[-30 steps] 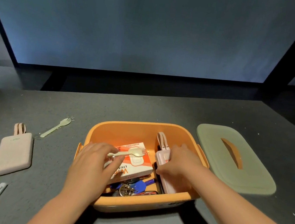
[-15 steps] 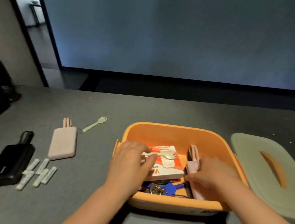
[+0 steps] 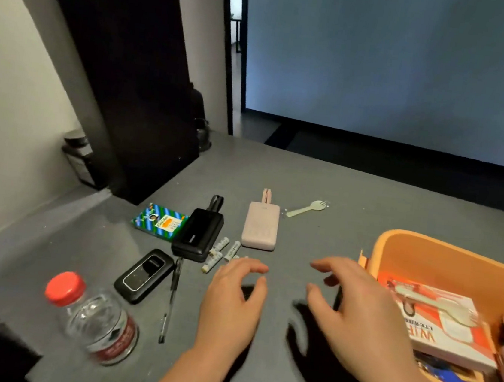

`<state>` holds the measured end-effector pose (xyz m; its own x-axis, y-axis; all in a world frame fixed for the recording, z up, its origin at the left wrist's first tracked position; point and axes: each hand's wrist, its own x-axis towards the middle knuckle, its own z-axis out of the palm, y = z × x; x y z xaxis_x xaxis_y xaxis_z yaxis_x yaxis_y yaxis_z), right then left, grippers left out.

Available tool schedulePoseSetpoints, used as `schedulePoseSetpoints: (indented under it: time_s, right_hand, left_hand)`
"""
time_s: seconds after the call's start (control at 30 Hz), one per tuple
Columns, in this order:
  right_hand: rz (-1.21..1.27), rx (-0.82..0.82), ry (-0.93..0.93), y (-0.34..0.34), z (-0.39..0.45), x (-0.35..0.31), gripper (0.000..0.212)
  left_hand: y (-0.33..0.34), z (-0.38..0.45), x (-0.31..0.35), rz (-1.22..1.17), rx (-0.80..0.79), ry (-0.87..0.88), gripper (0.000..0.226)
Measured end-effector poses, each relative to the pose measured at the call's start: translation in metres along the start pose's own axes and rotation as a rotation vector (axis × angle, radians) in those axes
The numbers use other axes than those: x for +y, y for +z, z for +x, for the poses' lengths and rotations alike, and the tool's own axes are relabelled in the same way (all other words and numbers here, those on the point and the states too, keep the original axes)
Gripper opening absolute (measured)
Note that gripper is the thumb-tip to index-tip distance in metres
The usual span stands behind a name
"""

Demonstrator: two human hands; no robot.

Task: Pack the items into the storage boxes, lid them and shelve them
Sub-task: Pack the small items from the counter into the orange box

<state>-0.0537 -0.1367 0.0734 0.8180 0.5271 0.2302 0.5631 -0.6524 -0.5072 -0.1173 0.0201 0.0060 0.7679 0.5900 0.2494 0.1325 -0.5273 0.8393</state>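
Hovering both hands empty with fingers loosely spread, we judge the batteries (image 3: 220, 254) — just ahead-left of our left hand (image 3: 233, 298) — nearer it than our right hand (image 3: 356, 315).

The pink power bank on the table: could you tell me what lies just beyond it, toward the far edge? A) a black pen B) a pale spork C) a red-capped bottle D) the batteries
B: the pale spork lies just past the far right corner of the pink power bank, while the pen, bottle and batteries are all nearer the person.
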Motion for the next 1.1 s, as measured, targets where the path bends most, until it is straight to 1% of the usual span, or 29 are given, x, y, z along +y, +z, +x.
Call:
schedulePoseSetpoints:
  time_s: [0.07,0.13,0.27,0.33,0.4,0.5,0.6,0.73,0.77,0.87,0.93,1.03,1.1]
  right_hand:
    - [0.019,-0.061,-0.033,0.029,0.005,-0.008,0.025]
    - [0.022,-0.13,-0.023,0.056,0.016,-0.011,0.028]
    - [-0.004,-0.266,0.038,0.113,0.051,-0.017,0.045]
    - [-0.013,-0.295,0.063,0.137,0.065,-0.02,0.055]
    - [-0.03,-0.309,0.075,0.157,0.074,-0.021,0.065]
    - [-0.058,-0.257,0.077,0.176,0.082,-0.022,0.07]
    - [0.007,-0.193,0.082,0.186,0.086,-0.022,0.067]
    - [0.065,-0.188,0.048,0.188,0.086,-0.019,0.044]
    - [0.066,-0.203,0.043,0.186,0.086,-0.016,0.042]
    - [0.065,-0.258,0.05,0.177,0.084,-0.008,0.053]
    - [0.074,-0.253,0.058,0.173,0.081,-0.001,0.057]
    - [0.102,-0.225,0.064,0.17,0.074,0.006,0.057]
    - [0.102,-0.224,0.066,0.167,0.07,0.009,0.059]
  left_hand:
    - [-0.015,0.0,-0.021,0.068,0.007,-0.046,0.02]
    - [-0.028,0.007,-0.039,0.166,0.016,-0.062,0.024]
    - [-0.041,0.031,-0.072,0.256,0.042,-0.136,0.031]
    - [-0.04,0.042,-0.081,0.271,0.029,-0.138,0.037]
    - [-0.036,0.051,-0.087,0.296,0.031,-0.1,0.04]
    - [-0.031,0.063,-0.091,0.286,0.041,-0.041,0.043]
    - [-0.025,0.07,-0.096,0.282,0.052,-0.015,0.044]
    - [-0.016,0.077,-0.101,0.288,0.028,0.052,0.042]
    - [-0.014,0.079,-0.102,0.292,0.018,0.071,0.041]
    - [-0.013,0.083,-0.103,0.318,-0.052,0.105,0.04]
    - [-0.012,0.084,-0.103,0.371,-0.122,0.15,0.04]
    - [-0.008,0.085,-0.103,0.518,-0.248,0.188,0.044]
    - [-0.002,0.085,-0.107,0.657,-0.289,0.197,0.05]
